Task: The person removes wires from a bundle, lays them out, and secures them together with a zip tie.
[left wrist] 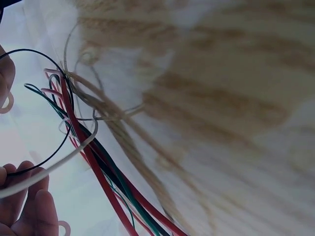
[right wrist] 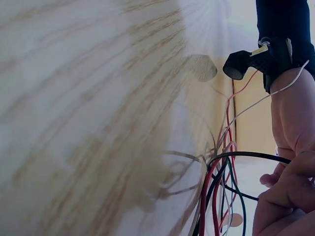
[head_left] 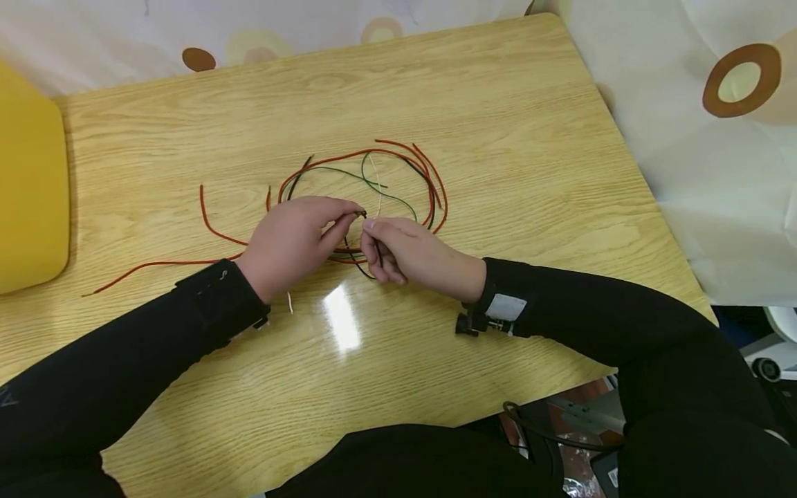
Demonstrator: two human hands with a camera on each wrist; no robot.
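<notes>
Stretching across the view is the wooden table (head_left: 498, 138), a yellow chair (head_left: 31, 180) off at its left edge. At the table's middle lies a loose tangle of red wires (head_left: 429, 180) and green wires (head_left: 373, 188). Over it, the left hand (head_left: 292, 242) and right hand (head_left: 407, 252) meet fingertip to fingertip, both pinching the thin black wire (head_left: 377, 250), looped between them just above the tangle.
</notes>
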